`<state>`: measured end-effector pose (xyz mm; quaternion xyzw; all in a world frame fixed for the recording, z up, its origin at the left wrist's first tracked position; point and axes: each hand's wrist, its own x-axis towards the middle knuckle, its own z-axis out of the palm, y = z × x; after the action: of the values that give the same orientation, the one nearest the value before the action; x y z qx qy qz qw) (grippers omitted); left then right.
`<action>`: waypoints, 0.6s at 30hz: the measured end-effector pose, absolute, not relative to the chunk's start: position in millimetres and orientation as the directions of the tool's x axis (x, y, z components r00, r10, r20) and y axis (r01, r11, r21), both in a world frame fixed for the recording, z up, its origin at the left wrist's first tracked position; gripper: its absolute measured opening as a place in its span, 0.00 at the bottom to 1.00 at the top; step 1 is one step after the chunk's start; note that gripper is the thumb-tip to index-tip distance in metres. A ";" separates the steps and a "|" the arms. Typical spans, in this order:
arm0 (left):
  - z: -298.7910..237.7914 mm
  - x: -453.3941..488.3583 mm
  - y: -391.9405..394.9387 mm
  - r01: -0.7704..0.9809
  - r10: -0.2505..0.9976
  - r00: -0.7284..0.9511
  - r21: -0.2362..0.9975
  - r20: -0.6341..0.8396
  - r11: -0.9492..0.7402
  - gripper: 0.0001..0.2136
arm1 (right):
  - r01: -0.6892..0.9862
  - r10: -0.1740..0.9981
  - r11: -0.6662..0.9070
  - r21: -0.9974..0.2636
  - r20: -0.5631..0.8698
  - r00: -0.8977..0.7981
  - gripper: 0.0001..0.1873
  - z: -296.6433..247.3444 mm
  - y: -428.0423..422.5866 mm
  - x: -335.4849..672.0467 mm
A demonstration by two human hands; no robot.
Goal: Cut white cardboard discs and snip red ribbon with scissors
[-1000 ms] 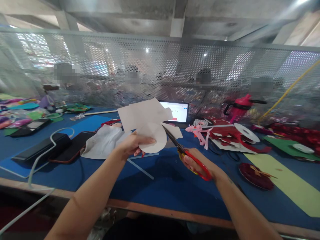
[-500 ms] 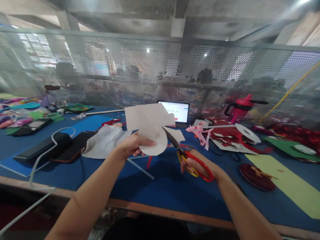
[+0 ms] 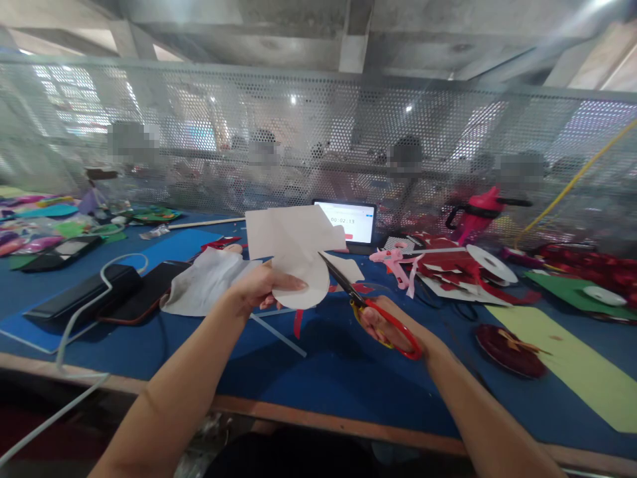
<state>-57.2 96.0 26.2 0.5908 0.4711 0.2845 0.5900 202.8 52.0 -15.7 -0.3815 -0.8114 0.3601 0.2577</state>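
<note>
My left hand [image 3: 263, 285] pinches a sheet of white card [image 3: 298, 229] by its rounded lower part, thumb on top, and holds it above the blue tabletop. In my right hand [image 3: 381, 322] are scissors [image 3: 355, 292] with red and yellow handles and dark blades. Their tips meet the card at the right side of the rounded part, where a curved cut edge shows. Behind the blades a loose-looking flap of white card [image 3: 348, 267] sticks out; whether it is still joined I cannot tell.
A pink glue gun [image 3: 395, 262] and a white ribbon spool [image 3: 490, 264] lie to the right. Nearer are a dark red oval piece [image 3: 510, 350] and yellow card [image 3: 587, 372]. White cloth [image 3: 206, 282], a phone [image 3: 144, 292] and a cable [image 3: 74, 325] lie left. A lit tablet [image 3: 355, 219] stands behind.
The scissor blades have closed, with the red and yellow handles drawn together. The card and both hands have shifted very slightly left.
</note>
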 end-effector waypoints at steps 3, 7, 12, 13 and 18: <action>26.5 -58.3 96.3 0.221 0.887 0.407 0.966 -0.215 0.133 0.09 | 0.411 0.814 0.419 -0.810 0.134 -0.566 0.32 -13.6 51.6 201.3; 27.3 -59.0 94.0 0.186 0.890 0.414 0.975 -0.191 0.122 0.08 | 0.362 0.825 0.365 -0.858 0.117 -0.553 0.30 -16.4 52.4 199.7; 27.7 -59.8 93.7 0.163 0.884 0.430 0.979 -0.184 0.125 0.06 | 0.347 0.844 0.300 -0.888 0.078 -0.531 0.30 -17.2 50.9 197.4; 27.7 -60.1 94.1 0.165 0.885 0.426 0.978 -0.186 0.126 0.06 | 0.338 0.839 0.304 -0.890 0.082 -0.538 0.30 -17.5 50.7 197.2; 27.9 -61.4 96.0 0.182 0.886 0.420 0.974 -0.199 0.133 0.07 | 0.341 0.793 0.415 -0.844 0.151 -0.591 0.34 -18.2 50.8 198.6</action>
<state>-61.4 96.0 27.9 0.5898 0.4524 0.2925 0.6016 198.6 50.8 -18.2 -0.3570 -0.7938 0.4065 0.2776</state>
